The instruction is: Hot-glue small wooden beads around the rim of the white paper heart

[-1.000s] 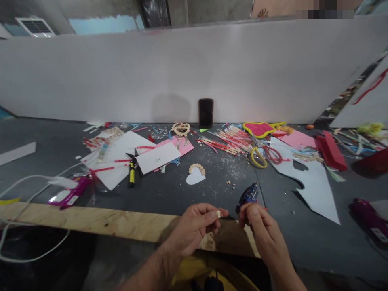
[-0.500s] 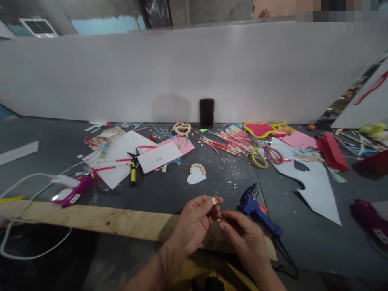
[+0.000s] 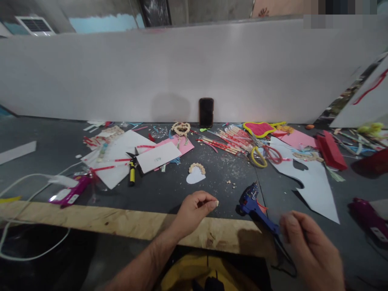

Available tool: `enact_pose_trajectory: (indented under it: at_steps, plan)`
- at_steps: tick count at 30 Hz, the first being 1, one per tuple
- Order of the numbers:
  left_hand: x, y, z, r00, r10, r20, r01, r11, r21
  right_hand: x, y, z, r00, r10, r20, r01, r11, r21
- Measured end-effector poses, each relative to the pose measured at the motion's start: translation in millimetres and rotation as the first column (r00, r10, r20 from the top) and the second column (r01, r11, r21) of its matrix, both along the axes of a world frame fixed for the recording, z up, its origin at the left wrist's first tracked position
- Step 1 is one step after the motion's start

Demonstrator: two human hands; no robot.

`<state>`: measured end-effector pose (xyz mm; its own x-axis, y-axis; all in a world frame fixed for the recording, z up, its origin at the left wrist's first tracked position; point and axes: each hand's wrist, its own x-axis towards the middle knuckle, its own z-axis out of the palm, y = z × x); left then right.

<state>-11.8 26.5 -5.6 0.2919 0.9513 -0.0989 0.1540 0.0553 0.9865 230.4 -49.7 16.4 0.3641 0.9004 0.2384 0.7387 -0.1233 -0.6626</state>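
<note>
My left hand (image 3: 197,212) is closed, pinching a small pale wooden-looking piece (image 3: 217,203) between thumb and forefinger above the table's front edge. My right hand (image 3: 312,242), blurred by motion, is beside the handle end of a blue glue gun (image 3: 253,208); whether it touches the handle I cannot tell. The glue gun lies on the dark table, nozzle pointing away from me. Beyond my left hand lies a white paper heart (image 3: 195,178), with small beige pieces (image 3: 197,166) lining its far, rounded edge. A few loose beige bits (image 3: 228,182) lie right of the heart.
Scissors (image 3: 259,157) and red-patterned sticks (image 3: 233,141) lie farther back. Yellow-handled pliers (image 3: 132,173) and a white card (image 3: 159,157) are at left. Cut white paper (image 3: 318,194) spreads at right. A phone (image 3: 206,112) leans against the white partition (image 3: 121,76).
My right hand has moved away from my left, rightward to the glue gun's handle. My left hand has turned over slightly, keeping the small piece pinched.
</note>
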Motion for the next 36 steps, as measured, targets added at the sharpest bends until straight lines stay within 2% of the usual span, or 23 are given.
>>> enact_pose_trajectory:
  at_steps: [2,4,5,7,9,11,13,15,18,23,30,36]
  plan:
    - [-0.5,7.1,-2.3,0.993,-0.028,-0.113,0.041,0.993,0.111,24.5,-3.2,-0.3,0.983,-0.11,0.15,0.116,0.993,-0.033]
    - [1.9,10.7,-2.3,0.993,-0.041,-0.11,0.053,0.992,0.113,44.8,-2.2,-5.6,0.913,-0.178,0.367,0.182,0.983,0.025]
    - [3.9,11.1,-1.4,0.996,-0.043,-0.075,0.049,0.996,0.077,51.5,-0.4,-9.1,0.866,-0.172,0.469,0.149,0.985,0.086]
    - [8.5,9.9,1.1,0.999,-0.037,0.028,0.038,0.999,-0.038,54.5,4.6,-15.3,0.817,-0.14,0.56,0.02,0.976,0.215]
    - [13.3,6.5,3.8,0.99,-0.015,0.143,0.039,0.985,-0.167,42.6,9.9,-17.9,0.851,-0.032,0.525,-0.132,0.953,0.272]
    - [17.8,1.9,5.9,0.972,0.018,0.233,0.046,0.963,-0.265,19.3,14.9,-16.6,0.885,0.227,0.408,-0.347,0.904,0.251]
    - [21.7,-3.2,7.0,0.952,0.041,0.302,0.065,0.941,-0.332,-7.5,19.5,-13.7,0.86,0.418,0.293,-0.49,0.836,0.247]
    - [24.7,-8.1,7.2,0.931,0.06,0.36,0.089,0.919,-0.383,-30.2,23.7,-12.2,0.832,0.514,0.211,-0.554,0.791,0.26]
    - [27.2,-13.3,6.0,0.903,0.092,0.419,0.11,0.895,-0.432,-48.4,28.4,-13.8,0.806,0.581,0.11,-0.586,0.758,0.286]
    - [26.4,-16.9,4.9,0.887,0.114,0.447,0.127,0.871,-0.475,-50.8,29.3,-16.7,0.757,0.653,-0.007,-0.622,0.724,0.298]
    - [27.9,-19.8,9.1,0.888,0.118,0.445,0.098,0.897,-0.432,-52.1,27.4,-15.3,0.775,0.632,0.009,-0.606,0.74,0.293]
    - [25.4,-21.7,4.5,0.887,0.11,0.449,0.09,0.911,-0.402,-51.4,27.1,-17.7,0.77,0.637,0.033,-0.616,0.73,0.296]
